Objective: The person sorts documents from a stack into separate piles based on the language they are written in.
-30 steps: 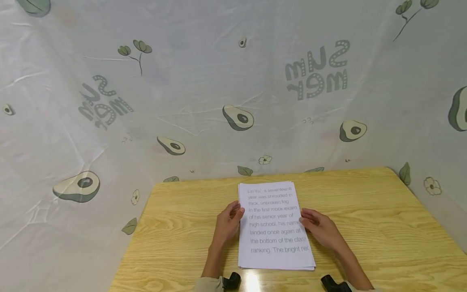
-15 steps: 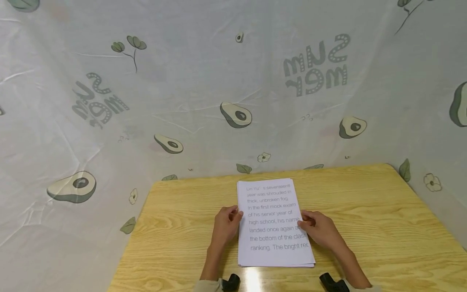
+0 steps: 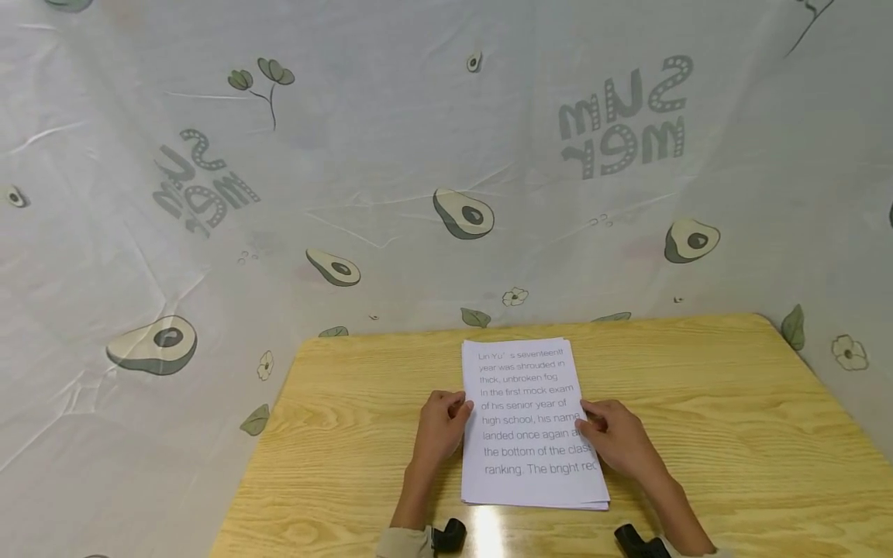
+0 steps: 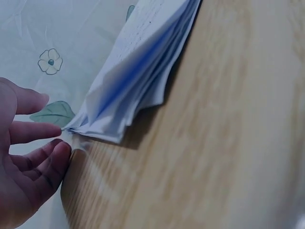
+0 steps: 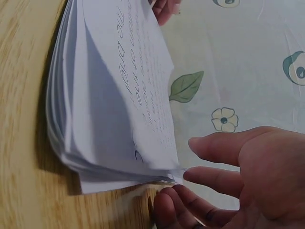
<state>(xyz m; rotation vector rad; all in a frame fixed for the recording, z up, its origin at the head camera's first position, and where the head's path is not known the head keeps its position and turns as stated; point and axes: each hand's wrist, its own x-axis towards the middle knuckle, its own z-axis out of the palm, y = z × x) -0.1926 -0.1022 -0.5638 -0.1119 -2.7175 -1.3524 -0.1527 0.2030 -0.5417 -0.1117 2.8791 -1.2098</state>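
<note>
A stack of printed paper sheets (image 3: 526, 484) lies on the wooden table in front of me, large text facing up. At its left edge my left hand (image 3: 439, 426) pinches the sheets, thumb over the border. On the opposite edge my right hand (image 3: 617, 438) does the same, its thumb reaching slightly over the text. Seen from the left wrist, the sheets (image 4: 143, 62) bow apart and come together at the fingertips (image 4: 56, 130). The right wrist view shows the layered pages (image 5: 95, 109) curving toward the fingertips (image 5: 188, 175). Parts of the fingers under the edge are hidden.
The wooden table (image 3: 349, 434) extends to both sides of the stack. Behind it hangs a pale curtain (image 3: 391, 155) printed with avocados, leaves and lettering. A black wrist device (image 3: 449, 536) sits by the left cuff, another (image 3: 636, 542) by the right.
The left fingers have drawn in closer at the paper's edge, and the right thumb reaches a little further over it. The stack stays flat in about the same place; the head view shifts slightly.
</note>
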